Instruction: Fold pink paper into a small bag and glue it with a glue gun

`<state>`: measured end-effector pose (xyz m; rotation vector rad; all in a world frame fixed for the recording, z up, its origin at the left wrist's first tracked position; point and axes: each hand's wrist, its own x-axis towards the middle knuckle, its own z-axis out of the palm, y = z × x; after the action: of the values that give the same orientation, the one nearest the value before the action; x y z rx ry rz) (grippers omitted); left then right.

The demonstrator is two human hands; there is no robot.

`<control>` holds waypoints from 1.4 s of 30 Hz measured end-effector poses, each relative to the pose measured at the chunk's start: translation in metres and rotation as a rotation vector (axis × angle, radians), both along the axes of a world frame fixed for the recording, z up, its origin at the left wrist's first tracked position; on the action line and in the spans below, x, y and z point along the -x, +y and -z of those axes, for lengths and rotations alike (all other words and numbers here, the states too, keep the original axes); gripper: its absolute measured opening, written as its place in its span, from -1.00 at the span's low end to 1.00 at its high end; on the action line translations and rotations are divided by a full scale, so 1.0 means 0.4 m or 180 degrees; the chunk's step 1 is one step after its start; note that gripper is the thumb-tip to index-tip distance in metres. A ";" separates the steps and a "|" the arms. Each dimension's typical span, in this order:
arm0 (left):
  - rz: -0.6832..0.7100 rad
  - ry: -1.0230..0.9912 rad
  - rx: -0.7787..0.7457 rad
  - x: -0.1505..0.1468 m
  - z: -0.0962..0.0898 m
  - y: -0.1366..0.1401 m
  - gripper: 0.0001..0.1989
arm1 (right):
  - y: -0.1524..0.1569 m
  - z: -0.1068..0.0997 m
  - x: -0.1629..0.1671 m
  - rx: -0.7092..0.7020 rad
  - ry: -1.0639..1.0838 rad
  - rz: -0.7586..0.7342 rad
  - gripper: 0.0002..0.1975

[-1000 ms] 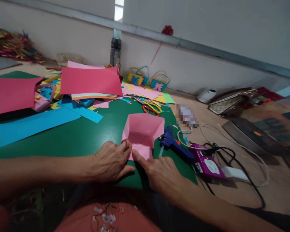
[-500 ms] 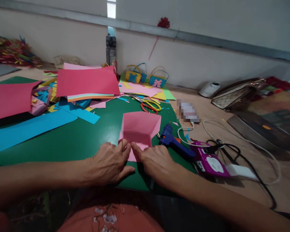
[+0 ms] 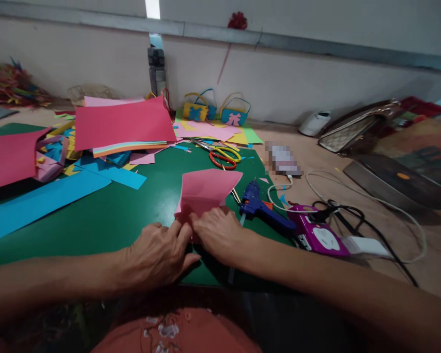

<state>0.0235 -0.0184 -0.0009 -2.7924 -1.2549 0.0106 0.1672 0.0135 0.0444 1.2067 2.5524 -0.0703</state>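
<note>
A sheet of pink paper (image 3: 208, 189), folded into an open box-like shape, stands at the near edge of the green board (image 3: 132, 215). My left hand (image 3: 158, 250) has its curled fingers on the paper's near left part, with the thumb sticking out to the right. Over the near right part, my right hand (image 3: 220, 233) bends its fingers down into the fold and grips the paper. The fingertips of both hands almost meet there, and the right hand hides much of the near side. A blue glue gun (image 3: 264, 211) lies just right of the paper.
Scissors (image 3: 224, 157) with red and yellow handles lie behind the paper. Red sheets (image 3: 125, 122), blue strips (image 3: 51, 201) and scraps are on the left. Small paper bags (image 3: 233, 116) stand by the wall. A purple power strip (image 3: 318, 235) with cables, a phone (image 3: 284, 159) and bags are on the right.
My right hand has shifted left and slightly up, further over the fold. The paper's right side has leaned inward, so the inside shows less. The view has moved slightly.
</note>
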 end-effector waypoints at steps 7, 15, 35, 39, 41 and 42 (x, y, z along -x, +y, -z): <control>-0.0163 0.0016 -0.0027 0.009 0.000 0.000 -0.70 | 0.041 -0.005 0.035 0.0157 0.0037 0.0003 -0.82; -0.0148 0.0024 -0.0165 0.009 0.005 0.001 -0.71 | 0.045 -0.004 0.033 0.0122 0.0100 -0.0065 -0.77; -0.0032 0.0037 -0.0462 0.007 0.011 -0.003 -0.68 | -0.002 0.052 -0.024 -0.0160 0.0179 -0.0150 -0.79; 0.0031 -0.0004 -0.0582 0.007 0.017 -0.001 -0.70 | -0.006 0.046 -0.014 -0.0130 0.0172 -0.0205 -0.82; 0.0057 -0.0021 -0.0621 0.007 0.020 0.000 -0.72 | 0.000 0.041 0.000 -0.0088 0.0181 -0.0253 -0.85; 0.0068 -0.0033 -0.0647 0.007 0.021 0.000 -0.73 | 0.005 0.039 0.006 -0.0086 0.0185 -0.0261 -0.84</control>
<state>0.0206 -0.0183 -0.0095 -2.6347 -1.1570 -0.1257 0.1647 0.0153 0.0287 1.1240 2.6579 -0.0532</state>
